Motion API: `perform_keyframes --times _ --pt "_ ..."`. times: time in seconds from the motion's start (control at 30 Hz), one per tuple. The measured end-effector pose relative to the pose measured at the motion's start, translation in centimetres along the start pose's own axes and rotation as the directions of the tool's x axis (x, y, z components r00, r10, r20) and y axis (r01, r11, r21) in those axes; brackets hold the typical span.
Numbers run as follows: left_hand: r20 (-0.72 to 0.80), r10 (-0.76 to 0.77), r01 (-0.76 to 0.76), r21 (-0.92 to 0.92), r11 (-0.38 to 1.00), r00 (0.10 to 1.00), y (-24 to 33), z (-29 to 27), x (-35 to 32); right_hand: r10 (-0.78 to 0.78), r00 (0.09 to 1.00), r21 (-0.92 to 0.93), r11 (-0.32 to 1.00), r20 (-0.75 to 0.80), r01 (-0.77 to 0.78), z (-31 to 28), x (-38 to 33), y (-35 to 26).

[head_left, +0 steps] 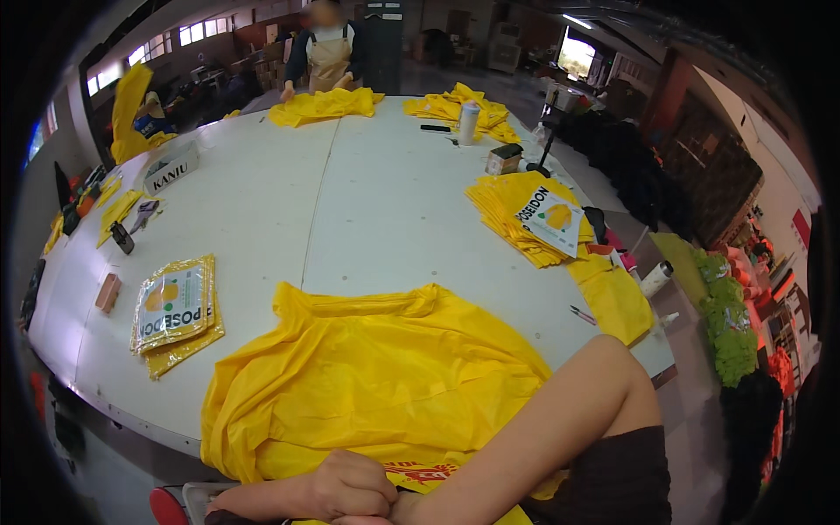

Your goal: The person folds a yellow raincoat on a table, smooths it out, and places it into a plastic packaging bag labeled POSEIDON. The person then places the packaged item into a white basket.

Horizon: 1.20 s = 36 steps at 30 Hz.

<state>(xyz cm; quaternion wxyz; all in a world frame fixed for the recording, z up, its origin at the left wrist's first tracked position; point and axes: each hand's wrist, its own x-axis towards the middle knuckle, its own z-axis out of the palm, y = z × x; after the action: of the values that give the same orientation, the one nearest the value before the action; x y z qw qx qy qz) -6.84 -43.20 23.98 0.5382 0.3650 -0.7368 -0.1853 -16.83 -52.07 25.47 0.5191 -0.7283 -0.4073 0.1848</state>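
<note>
A thin, shiny yellow raincoat [376,367] lies spread and creased on the table in front of me, its near part with red print reaching my lap. At its near edge my left hand [350,486] is closed, knuckles up. What its fingers hold is hidden. From the right my bare forearm crosses over the raincoat's lower right part. My right hand [394,509] meets the left one at the lower edge of the picture. Its fingers are mostly covered, so their hold cannot be made out.
Packed yellow bags [175,302] lie at left by a small brown block [108,293]. At right are a stack of yellow packs [525,219], a small box [505,159], a pen [582,314] and a bottle [468,122]. Across the white table [385,219], a person handles yellow cloth [325,106].
</note>
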Motion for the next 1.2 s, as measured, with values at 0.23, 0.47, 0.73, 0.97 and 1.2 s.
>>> perform_keyframes --times 0.23,0.47,0.73,0.97,1.2 --pt "0.055 -0.088 0.075 0.21 0.975 0.995 3.6 -2.4 1.0 -0.028 1.0 0.058 0.998 -0.012 0.028 0.9 -0.4 -0.6" --pt "-0.103 -0.012 0.037 0.245 0.969 0.995 4.1 -4.8 -0.6 0.119 0.981 0.094 0.99 -0.153 -0.105 0.9 -4.5 -3.0" --pt "-0.185 -0.104 0.144 0.223 0.964 0.977 3.0 -3.7 -2.5 0.195 0.981 -0.054 0.979 0.018 -0.194 -1.9 -6.7 -3.0" --pt "-0.343 -0.127 0.199 0.184 0.963 0.931 1.1 -2.4 -2.3 -0.054 0.988 0.188 0.979 -0.144 0.081 -2.8 -8.6 -1.7" --pt "-0.654 0.162 0.312 0.545 0.778 0.739 1.6 -3.3 -3.2 0.129 0.814 0.521 0.821 -0.566 0.232 -5.6 -17.5 2.0"
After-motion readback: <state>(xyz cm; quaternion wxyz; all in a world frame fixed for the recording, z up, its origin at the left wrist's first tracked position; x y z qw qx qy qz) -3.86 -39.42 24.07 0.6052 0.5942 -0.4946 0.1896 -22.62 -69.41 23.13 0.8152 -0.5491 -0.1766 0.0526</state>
